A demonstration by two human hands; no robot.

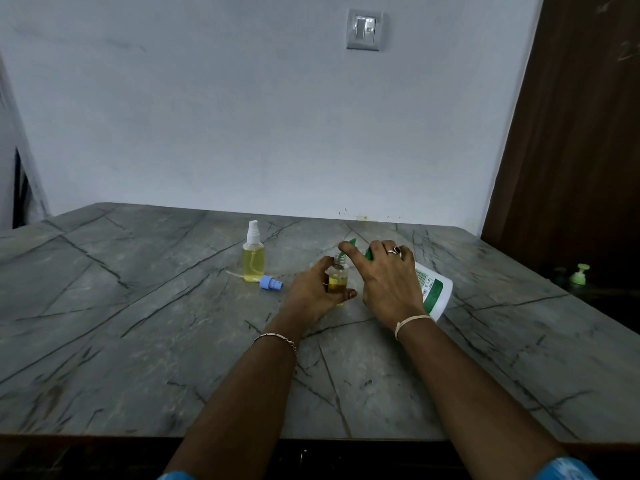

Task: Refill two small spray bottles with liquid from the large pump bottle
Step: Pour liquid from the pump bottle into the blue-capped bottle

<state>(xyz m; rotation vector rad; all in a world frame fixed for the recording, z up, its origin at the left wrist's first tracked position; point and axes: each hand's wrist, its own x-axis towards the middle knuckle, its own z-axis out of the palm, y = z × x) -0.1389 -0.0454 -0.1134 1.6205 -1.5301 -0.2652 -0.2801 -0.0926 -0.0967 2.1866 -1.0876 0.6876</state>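
Note:
My left hand grips a small clear bottle with no cap, standing on the marble-patterned table and partly filled with yellow liquid. My right hand wraps the top of the large white pump bottle with a green label, tilted toward the small bottle. My index finger presses the green pump head, whose nozzle sits over the small bottle's mouth. To the left stands a second small spray bottle, white sprayer fitted, nearly full of yellow liquid. A blue spray cap with its dip tube lies on the table beside it.
A small green pump top sits on a dark ledge off the table's right side. A dark wooden door stands at the right. The wall behind carries a light switch. The table's front edge runs near my forearms.

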